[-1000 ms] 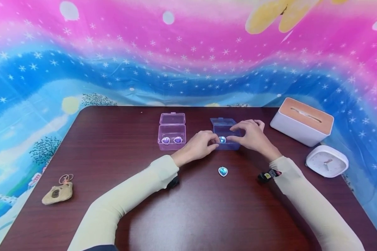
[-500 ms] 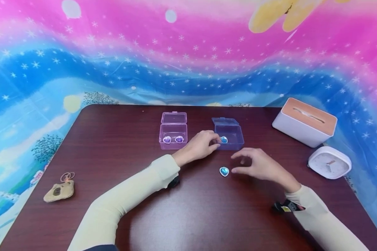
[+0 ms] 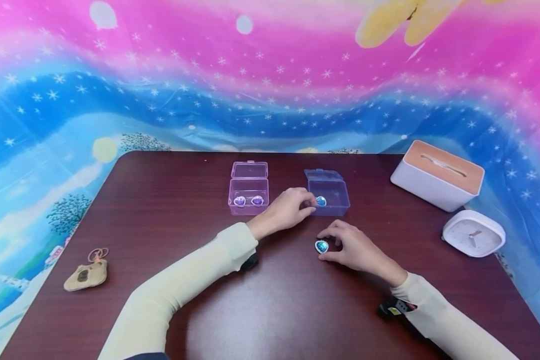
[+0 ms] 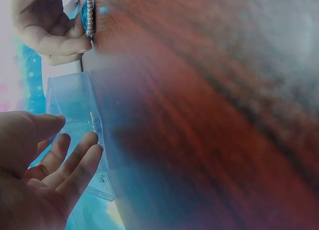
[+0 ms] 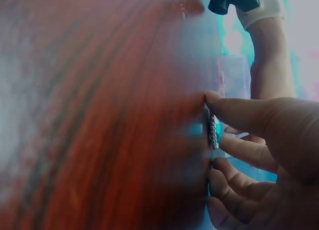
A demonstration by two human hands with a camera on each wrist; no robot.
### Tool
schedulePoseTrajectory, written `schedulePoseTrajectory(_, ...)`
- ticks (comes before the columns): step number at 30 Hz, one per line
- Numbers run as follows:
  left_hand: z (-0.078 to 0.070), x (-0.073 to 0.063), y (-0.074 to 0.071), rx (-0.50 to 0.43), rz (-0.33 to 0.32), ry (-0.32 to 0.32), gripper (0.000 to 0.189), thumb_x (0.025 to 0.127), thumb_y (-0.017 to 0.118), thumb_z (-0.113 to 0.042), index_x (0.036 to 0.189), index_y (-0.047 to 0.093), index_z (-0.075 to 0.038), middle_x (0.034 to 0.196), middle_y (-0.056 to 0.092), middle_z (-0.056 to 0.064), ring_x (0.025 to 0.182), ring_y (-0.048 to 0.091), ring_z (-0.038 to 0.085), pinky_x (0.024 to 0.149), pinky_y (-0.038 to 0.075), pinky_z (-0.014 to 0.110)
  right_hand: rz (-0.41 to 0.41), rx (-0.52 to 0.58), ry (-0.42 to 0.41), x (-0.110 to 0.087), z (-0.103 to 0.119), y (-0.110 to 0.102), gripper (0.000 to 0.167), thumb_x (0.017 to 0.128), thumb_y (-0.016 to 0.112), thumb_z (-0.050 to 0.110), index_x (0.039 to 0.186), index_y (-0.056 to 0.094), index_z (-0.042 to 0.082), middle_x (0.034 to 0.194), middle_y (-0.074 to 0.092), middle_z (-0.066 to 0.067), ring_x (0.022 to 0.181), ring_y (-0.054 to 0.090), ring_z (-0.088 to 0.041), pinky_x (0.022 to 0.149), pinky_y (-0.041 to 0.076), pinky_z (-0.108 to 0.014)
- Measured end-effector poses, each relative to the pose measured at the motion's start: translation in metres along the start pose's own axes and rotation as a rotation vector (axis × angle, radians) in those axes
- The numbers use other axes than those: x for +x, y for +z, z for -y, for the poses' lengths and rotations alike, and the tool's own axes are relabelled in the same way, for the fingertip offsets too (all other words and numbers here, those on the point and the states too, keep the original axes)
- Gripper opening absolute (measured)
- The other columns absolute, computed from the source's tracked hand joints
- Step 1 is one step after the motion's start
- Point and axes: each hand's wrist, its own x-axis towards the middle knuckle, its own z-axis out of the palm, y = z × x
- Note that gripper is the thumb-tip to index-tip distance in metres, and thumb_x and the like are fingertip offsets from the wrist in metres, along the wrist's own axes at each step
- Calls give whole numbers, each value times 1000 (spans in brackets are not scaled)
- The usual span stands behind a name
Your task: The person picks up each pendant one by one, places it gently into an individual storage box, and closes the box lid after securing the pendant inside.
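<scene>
Right hand [image 3: 355,247] seems to pinch the blue gem [image 3: 321,246] between fingers — probably light, stiff; best held by beaded rim [image 4: 90,15]. Left hand [image 3: 290,207]: released.

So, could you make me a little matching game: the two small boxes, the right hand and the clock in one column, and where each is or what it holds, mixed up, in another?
Column one
1. Pink box
2. Clock
3. Right hand
4. Blue box

Column two
A. At the loose gem, outside both small boxes
B. Lid open, one blue gem showing inside
C. Lid open, two purple gems inside
D. Just in front of the tissue box

Right pairs: 1-C, 2-D, 3-A, 4-B
</scene>
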Motion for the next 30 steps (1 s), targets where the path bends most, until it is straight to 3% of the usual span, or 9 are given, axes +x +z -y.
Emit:
schedulePoseTrajectory(14,0,0,0,6,1,9,13,98,70,-17,108,76,-11,104,74,3,96,69,15,91,57,31,64,19,-37,3,0,-5,32,87,83,19,115,74,8,101,68,-1,79,57,-7,68,51,-21)
schedulePoseTrajectory(19,0,0,0,5,6,15,13,98,70,-16,108,76,-10,104,74,4,96,69,16,92,57,32,75,31,-65,5,-4,-16,29,88,83,22,114,76,13,99,67,2,80,60,-9,70,54,-24)
schedulePoseTrajectory(24,0,-1,-1,2,5,12,14,98,70,-16,109,76,-9,104,74,4,95,69,16,91,57,31,29,38,-66,8,-9,-35,28,89,82,24,115,76,17,104,68,3,84,60,-13,71,54,-27)
schedulePoseTrajectory(30,0,-1,-1,-9,6,0,14,98,71,-16,109,76,-10,105,74,4,93,67,15,91,57,32,-94,15,-46,22,-18,-62,29,89,82,23,117,75,15,104,70,-1,80,58,-14,67,51,-27)
